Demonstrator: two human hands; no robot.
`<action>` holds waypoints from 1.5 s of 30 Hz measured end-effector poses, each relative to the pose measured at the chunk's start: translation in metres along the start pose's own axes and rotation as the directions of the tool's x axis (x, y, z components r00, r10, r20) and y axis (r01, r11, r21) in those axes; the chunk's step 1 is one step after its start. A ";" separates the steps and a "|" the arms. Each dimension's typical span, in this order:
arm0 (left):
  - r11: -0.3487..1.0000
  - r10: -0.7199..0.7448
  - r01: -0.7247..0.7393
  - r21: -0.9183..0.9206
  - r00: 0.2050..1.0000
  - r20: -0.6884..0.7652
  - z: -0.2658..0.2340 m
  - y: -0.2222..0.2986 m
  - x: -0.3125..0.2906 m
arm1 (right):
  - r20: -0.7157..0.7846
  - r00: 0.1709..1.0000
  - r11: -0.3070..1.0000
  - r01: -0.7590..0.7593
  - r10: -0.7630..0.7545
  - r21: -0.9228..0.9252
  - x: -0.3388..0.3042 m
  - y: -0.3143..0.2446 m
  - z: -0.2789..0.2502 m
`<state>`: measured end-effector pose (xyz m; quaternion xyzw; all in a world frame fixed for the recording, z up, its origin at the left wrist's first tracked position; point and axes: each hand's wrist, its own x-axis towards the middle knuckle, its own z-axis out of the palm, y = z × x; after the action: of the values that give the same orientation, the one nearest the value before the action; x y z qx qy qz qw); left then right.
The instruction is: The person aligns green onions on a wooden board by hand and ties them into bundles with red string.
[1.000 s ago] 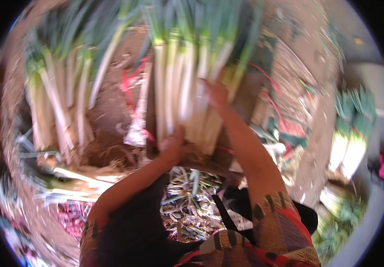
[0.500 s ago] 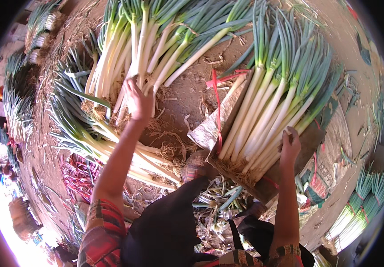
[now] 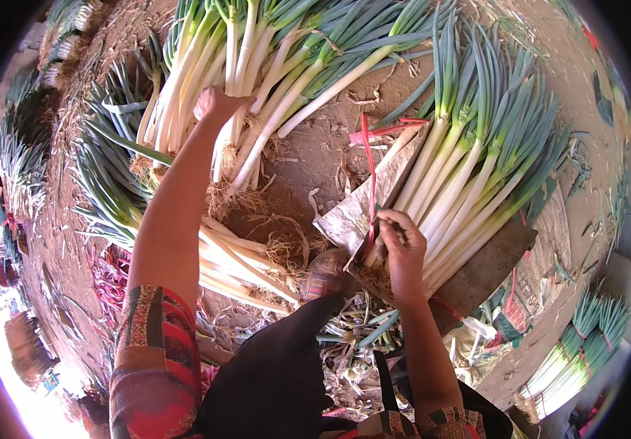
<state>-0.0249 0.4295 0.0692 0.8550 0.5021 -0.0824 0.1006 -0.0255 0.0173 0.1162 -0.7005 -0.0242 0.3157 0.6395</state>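
Observation:
Long green onions with white stalks and rooted ends lie in two groups. My left hand (image 3: 220, 104) reaches into the far left pile of green onions (image 3: 239, 69), its thumb and fingers closed about white stalks; the fingertips are mostly hidden. My right hand (image 3: 402, 241) is curled over the lower stalks of a second bunch of green onions (image 3: 465, 164), which rests in a tilted metal tray (image 3: 484, 252). The fingers there pinch close to a red strap (image 3: 370, 175); whether they hold something small is unclear.
More green onions (image 3: 239, 267) lie at the near left, roots inward. A heap of red straps (image 3: 114, 282) sits beside them. Onion scraps (image 3: 352, 340) litter the ground by my feet. Tied bundles (image 3: 582, 344) stand at the right, and others (image 3: 27, 164) at the far left.
My left hand has moved up along the left pile's stalks. My right hand has shifted left across the tray's bunch, from its right edge to near the red strap.

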 end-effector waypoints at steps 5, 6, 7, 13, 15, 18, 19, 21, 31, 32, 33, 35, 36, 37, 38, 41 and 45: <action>0.933 0.025 -0.018 -0.359 1.000 0.015 0.021 -0.030 0.008 | 0.066 0.998 1.000 -0.014 0.016 -0.027 -0.002 0.017 0.012; 0.872 0.013 0.029 -0.489 0.996 0.083 0.026 -0.040 0.002 | 0.076 0.997 0.999 -0.018 0.021 -0.042 -0.002 0.017 0.016; 0.789 0.012 0.084 -0.608 0.988 0.152 0.030 -0.047 -0.008 | 0.083 0.996 0.998 -0.019 0.024 -0.060 -0.001 0.015 0.020; 0.468 0.192 0.303 -0.830 0.882 0.430 -0.021 0.003 -0.171 | 0.209 0.973 0.985 0.128 -0.102 -0.112 0.024 -0.009 0.058; 0.308 0.302 0.339 -0.889 0.851 0.429 0.005 0.000 -0.194 | 0.217 0.957 0.958 0.231 -0.193 -0.169 0.032 -0.005 0.075; 0.159 0.526 0.449 -0.879 0.715 0.461 0.008 0.016 -0.236 | 0.328 0.944 0.997 -0.057 0.037 0.052 0.042 -0.005 0.088; 0.080 0.556 0.543 -0.836 0.672 0.489 0.009 0.019 -0.251 | 0.360 0.914 0.945 -0.269 0.188 0.187 0.035 -0.018 0.090; 0.157 0.548 0.621 -0.768 0.592 0.591 0.019 0.016 -0.258 | 0.332 0.904 0.930 -0.335 0.271 0.153 0.044 -0.017 0.085; 0.239 0.668 0.707 -0.666 0.378 0.641 0.024 0.044 -0.306 | 0.269 0.881 0.892 -0.433 0.388 0.130 0.105 -0.024 0.067; 0.273 0.644 0.669 -0.691 0.407 0.648 0.020 0.047 -0.312 | 0.307 0.850 0.870 -0.479 0.427 0.115 0.098 -0.027 0.065; 0.307 0.627 0.627 -0.716 0.432 0.648 0.011 0.054 -0.321 | 0.337 0.821 0.849 -0.519 0.462 0.099 0.090 -0.034 0.062; 0.338 0.685 0.616 -0.711 0.358 0.635 0.034 0.048 -0.330 | 0.661 0.708 0.808 -0.527 0.247 0.262 0.082 -0.018 0.059; 0.331 0.718 0.616 -0.715 0.328 0.615 0.035 0.049 -0.332 | 0.644 0.744 0.842 -0.453 0.175 0.294 0.076 -0.017 0.061; 0.322 0.752 0.616 -0.719 0.294 0.589 0.032 0.055 -0.336 | 0.623 0.776 0.872 -0.370 0.101 0.319 0.069 -0.022 0.058; 0.254 0.764 0.630 -0.734 0.335 0.552 0.028 0.061 -0.341 | 0.581 0.811 0.882 -0.325 0.074 0.342 0.060 -0.032 0.049; 0.343 0.817 0.354 -0.870 0.346 0.462 0.022 0.078 -0.336 | 0.449 0.893 0.909 -0.220 0.041 0.355 0.046 -0.081 0.022; 0.420 0.801 0.221 -0.880 0.364 0.475 -0.005 0.145 -0.327 | 0.211 0.943 0.952 0.210 -0.258 0.224 0.057 -0.137 -0.052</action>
<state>-0.0559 0.0864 0.1663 0.5845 0.1344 -0.2302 0.7663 0.0952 0.0210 0.2165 -0.5825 -0.1524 0.3193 0.7318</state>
